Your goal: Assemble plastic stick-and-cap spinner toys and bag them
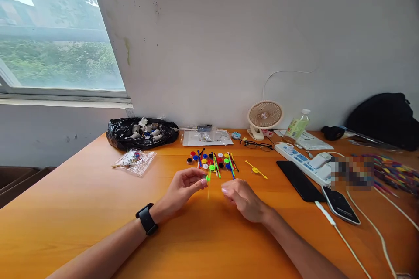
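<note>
Between the thumb and fingers of my left hand [188, 185] is a small arrow spinner with a bright green round base [207, 178]. Its thin yellow arrow [209, 189] is smeared by motion. My right hand [244, 198] is just right of it, fingers curled in and apart from the spinner; nothing shows in its fingertips. Beyond both hands lies a cluster of small round pieces in several colours [205, 166] with plastic arrows [216, 165] among them. A blue arrow [233, 173] reaches behind my right hand. To the right lies a yellow arrow spinner [255, 170].
A clear bag of small parts [135, 162] and a black plastic bag [121, 135] stand at left. Fan [265, 115], glasses [257, 144] and bottle [297, 126] are at the back. Power strip [301, 161], black phone-like slab [299, 181], white-edged device [340, 205] and cables lie right.
</note>
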The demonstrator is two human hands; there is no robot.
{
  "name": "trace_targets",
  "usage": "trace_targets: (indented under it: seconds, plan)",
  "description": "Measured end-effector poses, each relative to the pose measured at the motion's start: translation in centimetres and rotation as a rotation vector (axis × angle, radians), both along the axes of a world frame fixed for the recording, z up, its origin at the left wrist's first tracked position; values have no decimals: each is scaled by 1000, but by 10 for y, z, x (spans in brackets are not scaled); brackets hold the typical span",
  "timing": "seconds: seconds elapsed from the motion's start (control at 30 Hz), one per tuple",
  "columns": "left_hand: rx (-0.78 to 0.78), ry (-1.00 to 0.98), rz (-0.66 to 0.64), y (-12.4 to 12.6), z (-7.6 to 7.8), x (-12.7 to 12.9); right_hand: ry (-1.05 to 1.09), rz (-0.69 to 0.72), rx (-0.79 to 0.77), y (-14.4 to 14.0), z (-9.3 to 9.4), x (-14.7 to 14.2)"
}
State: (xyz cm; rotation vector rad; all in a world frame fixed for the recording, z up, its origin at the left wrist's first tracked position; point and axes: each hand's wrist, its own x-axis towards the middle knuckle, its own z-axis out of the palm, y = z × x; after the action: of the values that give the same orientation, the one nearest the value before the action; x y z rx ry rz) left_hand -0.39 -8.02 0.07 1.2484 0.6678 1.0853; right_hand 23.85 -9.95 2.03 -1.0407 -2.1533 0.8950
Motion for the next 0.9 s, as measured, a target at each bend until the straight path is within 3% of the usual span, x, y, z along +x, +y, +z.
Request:
trace_targets:
  seconds: [0.07,0.2,0.37,0.5,0.9]
  plan:
    - [0,2,24,0,2,0,95,55,-75,3,0,1]
    - [-9,5,31,-1,3,0,251,29,17,6,3,5]
    - [-20,4,18,0,2,0,179,-55,122,4,6,3]
    - [-27,0,5,0,-1,0,150,-141,58,2,2,-3]
    - [18,-9,-62,1,-9,2,79,-142,69,1,-7,-16]
